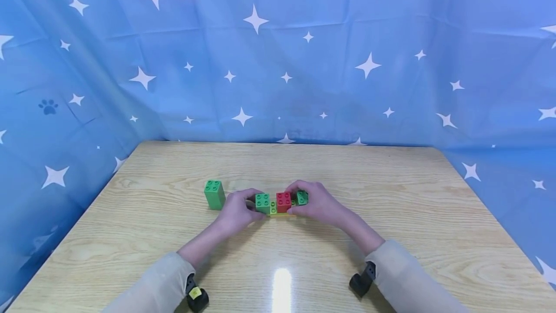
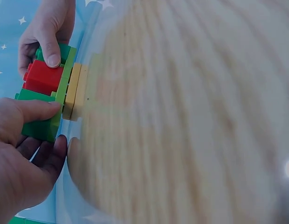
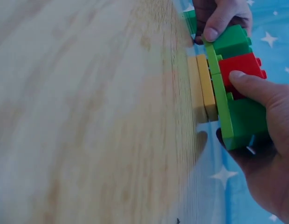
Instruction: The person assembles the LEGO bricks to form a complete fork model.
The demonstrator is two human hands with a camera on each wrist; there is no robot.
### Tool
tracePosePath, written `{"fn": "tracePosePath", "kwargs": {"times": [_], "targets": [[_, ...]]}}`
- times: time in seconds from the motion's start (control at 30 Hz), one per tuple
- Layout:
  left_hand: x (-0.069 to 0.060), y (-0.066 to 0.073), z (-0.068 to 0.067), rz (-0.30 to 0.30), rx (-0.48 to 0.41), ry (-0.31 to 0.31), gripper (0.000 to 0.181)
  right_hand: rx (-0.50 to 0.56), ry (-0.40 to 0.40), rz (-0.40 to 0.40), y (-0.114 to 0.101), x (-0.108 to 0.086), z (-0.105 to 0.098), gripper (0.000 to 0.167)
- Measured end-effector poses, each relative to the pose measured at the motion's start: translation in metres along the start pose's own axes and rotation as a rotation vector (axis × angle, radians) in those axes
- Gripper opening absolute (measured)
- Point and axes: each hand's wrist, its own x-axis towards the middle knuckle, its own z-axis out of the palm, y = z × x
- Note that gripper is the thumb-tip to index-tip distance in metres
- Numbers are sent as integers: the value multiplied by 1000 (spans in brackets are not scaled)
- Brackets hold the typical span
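A brick structure stands mid-table: a yellow-orange layer (image 2: 73, 88) at the bottom, lime-green plates (image 3: 223, 100) over it, and on top a red brick (image 1: 284, 201) between a left green brick (image 1: 262, 203) and a right green brick (image 3: 247, 119). My left hand (image 1: 238, 212) grips the left end, its thumb on the front of the green brick. At the other end my right hand (image 1: 316, 203) holds the structure, thumb tip against the red brick and fingers behind. The right green brick is partly hidden by that hand in the head view.
A separate tall green block (image 1: 215, 194) stands on the wooden table (image 1: 130, 235) just left of my left hand. Behind the table hangs a blue curtain (image 1: 278, 52) with white stars.
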Motion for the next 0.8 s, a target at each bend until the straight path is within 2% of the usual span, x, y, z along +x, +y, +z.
{"fn": "tracePosePath", "kwargs": {"times": [0.23,0.43,0.8], "targets": [[3,2,0,-21,-6,-30,46,-25,0,-5,2,2,1,41],[9,6,7,-2,-20,-60,48,-49,-4,-31,2,2,1,41],[16,6,16,16,40,-43,45,-81,-1,-26,1,2,5,43]]}}
